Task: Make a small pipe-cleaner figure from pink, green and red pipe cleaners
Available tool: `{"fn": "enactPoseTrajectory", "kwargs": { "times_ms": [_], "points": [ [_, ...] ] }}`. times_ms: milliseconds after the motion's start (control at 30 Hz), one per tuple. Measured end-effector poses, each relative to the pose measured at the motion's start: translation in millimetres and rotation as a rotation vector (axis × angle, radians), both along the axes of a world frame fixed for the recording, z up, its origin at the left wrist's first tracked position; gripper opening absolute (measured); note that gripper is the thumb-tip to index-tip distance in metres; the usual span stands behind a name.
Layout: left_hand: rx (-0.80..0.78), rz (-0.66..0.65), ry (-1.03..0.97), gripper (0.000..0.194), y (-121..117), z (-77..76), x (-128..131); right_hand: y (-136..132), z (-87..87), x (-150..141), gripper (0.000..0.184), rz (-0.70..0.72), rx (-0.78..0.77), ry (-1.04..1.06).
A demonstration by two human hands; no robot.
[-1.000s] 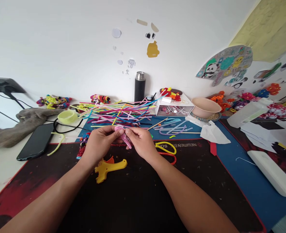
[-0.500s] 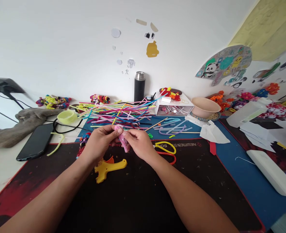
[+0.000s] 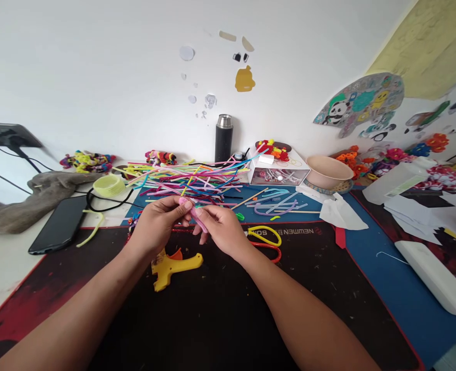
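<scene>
While the pink fuzzy piece is held up over the far edge of the black mat, the left hand pinches its upper end between thumb and forefinger, and the right hand has thumb and fingertips closed on it lower down; its lower tip pokes out below.

At the blue mat's far edge stands a white box, its front showing a jumble of pale sticks and a small white ball, too tangled to sort out. On its lid lie red-and-yellow fuzzy shapes and a white block. Just right of it, along the same edge, a beige bowl rests on a patterned dish. Behind the heap of fuzzy stems, against the wall, a black flask stands upright with its silver cap on, hiding its contents. Toward the far right corner leans a whitish bottle with a pale green label, too small to read.

"NEWMEN" can be read along the black mat's far edge; neighbouring letters are partly covered by the yellow loop of the scissors. A yellow tool with an orange part lies nearer than the hands, well in from that edge.
</scene>
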State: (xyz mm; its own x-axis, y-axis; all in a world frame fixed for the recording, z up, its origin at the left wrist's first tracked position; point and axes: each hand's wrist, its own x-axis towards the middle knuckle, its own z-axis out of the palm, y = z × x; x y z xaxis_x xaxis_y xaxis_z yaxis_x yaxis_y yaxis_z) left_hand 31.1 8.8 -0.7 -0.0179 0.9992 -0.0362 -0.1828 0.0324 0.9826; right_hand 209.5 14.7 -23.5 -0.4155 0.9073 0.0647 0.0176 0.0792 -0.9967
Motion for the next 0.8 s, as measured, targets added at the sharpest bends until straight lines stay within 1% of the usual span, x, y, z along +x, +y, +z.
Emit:
{"fn": "enactPoseTrajectory", "kwargs": {
  "times_ms": [100,233,333,433,533,600,700,800],
  "points": [
    [0.029,0.056,-0.054,0.038,1.2,2.4,1.3,-2.4,0.0,-1.3,0.039,0.020,-0.026,-0.006],
    [0.057,0.124,-0.081,0.040,1.8,5.4,4.2,-4.0,-3.2,-3.3,0.036,0.011,-0.009,-0.001],
    [0.081,0.136,-0.078,0.040,0.5,5.9,4.8,-2.6,-4.1,-4.4,0.033,-0.023,-0.015,0.017],
    [0.117,0.114,-0.054,0.036,-0.5,3.6,2.6,-0.9,-1.8,-4.7,0.031,-0.035,-0.079,0.057],
    [0.139,0.088,0.007,0.030,-0.1,-0.1,-1.8,-0.4,1.6,-4.3,0.029,-0.020,-0.149,0.085],
    [0.148,0.068,0.076,0.028,0.4,-1.5,-5.1,-0.6,3.5,-3.8,0.026,-0.019,-0.160,0.084],
    [0.173,0.042,0.202,0.026,-0.4,0.7,-9.1,-1.2,5.8,-2.4,0.025,-0.017,-0.142,0.046],
    [0.215,0.021,0.331,0.024,-3.1,7.4,-11.0,-2.0,7.0,-1.1,0.026,-0.018,-0.088,-0.040]
  ]
}}
